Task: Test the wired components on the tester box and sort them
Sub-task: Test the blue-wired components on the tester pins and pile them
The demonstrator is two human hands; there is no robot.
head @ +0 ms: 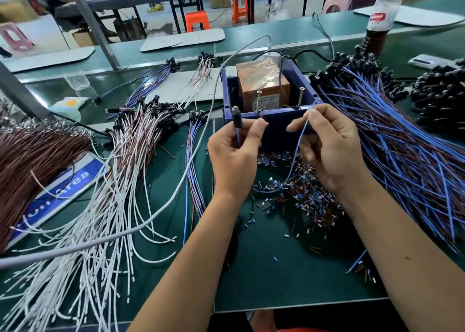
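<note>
**Q:** Hands first. What do they hold?

**A:** I see both raised just in front of the tester box (270,116). My left hand (232,153) curls its fingers round a black component (236,117), pinching it upright between thumb and forefinger, its rounded tip pointing up. My right hand (327,145) pinches a thin blue wire (300,140) between thumb and forefinger. The wire's tip rises to the box's front rim, near the right screw (300,97); I can't tell whether it touches. Below the hand it droops to the mat.

**Q:** Where is the box?

**A:** It sits centre on the green mat (289,268), a blue open-topped tray with an orange block (261,85) inside and two screws standing upright at the front.

**Q:** And around it?

**A:** Right of the box lies a large blue-wired heap (402,143). To the left lie white-wired pieces (105,218) and a brown bundle (30,160). Small cut sleeve scraps (307,195) litter the mat under my right hand. A grey cable (196,143) crosses from the box to the lower left.
</note>
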